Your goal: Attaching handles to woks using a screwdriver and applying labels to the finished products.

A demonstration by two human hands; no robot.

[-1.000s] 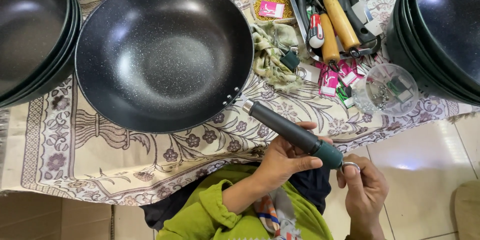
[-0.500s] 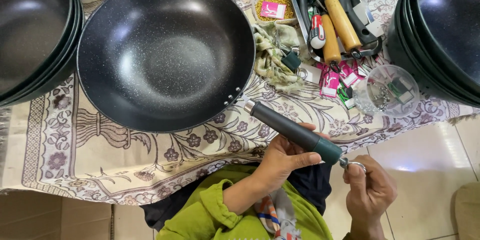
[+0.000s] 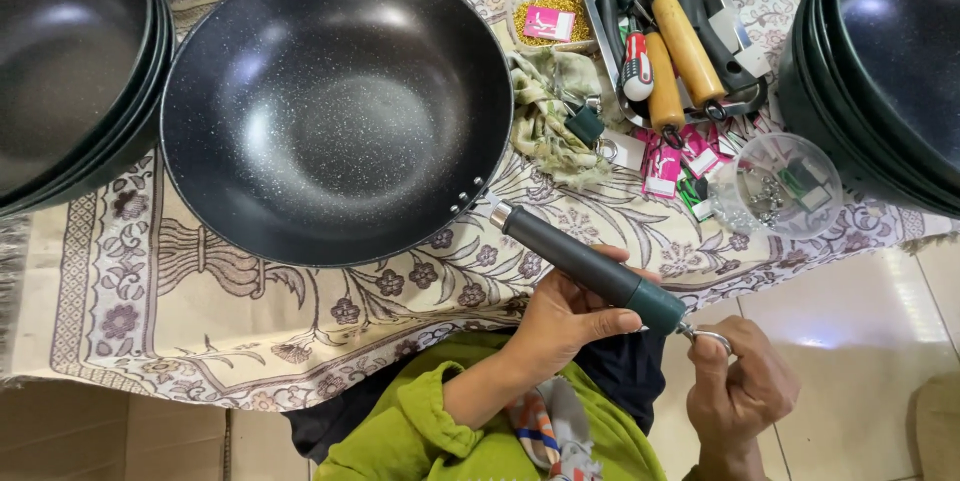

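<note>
Grip, left hand [image 3: 565, 316]: fingers curled under and around the dark green handle [image 3: 590, 268], closed on its lower half.
Grip, right hand [image 3: 740, 391]: fingertips pinched on the small metal hanging ring [image 3: 710, 338] at the handle's butt end.
Handle, position: held over the near edge of the patterned cloth [image 3: 200, 311], above the person's lap and green sleeve [image 3: 420, 431].
Handle, long axis: runs diagonally, silver collar end up-left toward the wok [image 3: 335, 106], ring end down-right toward the right hand.
Handle to wok: collar end lies just beside the riveted rim bracket; whether they touch cannot be told.
Nearer hand: left hand sits on the handle itself; right hand is off its end, at the ring only.
Wok: black, speckled, resting on the cloth, mouth up.
Stacked pans: dark stacks at far left [image 3: 60, 61] and far right [image 3: 880, 71].
Metal tray [image 3: 600, 1]: upper right, holds wooden-handled tools.
Packets: small pink and white rectangular labels [image 3: 665, 166] strewn below the tray; one pink card on a clear tub of yellow bits [image 3: 548, 21].
Clear cup [image 3: 785, 186]: right of the packets, holds small hardware.
</note>
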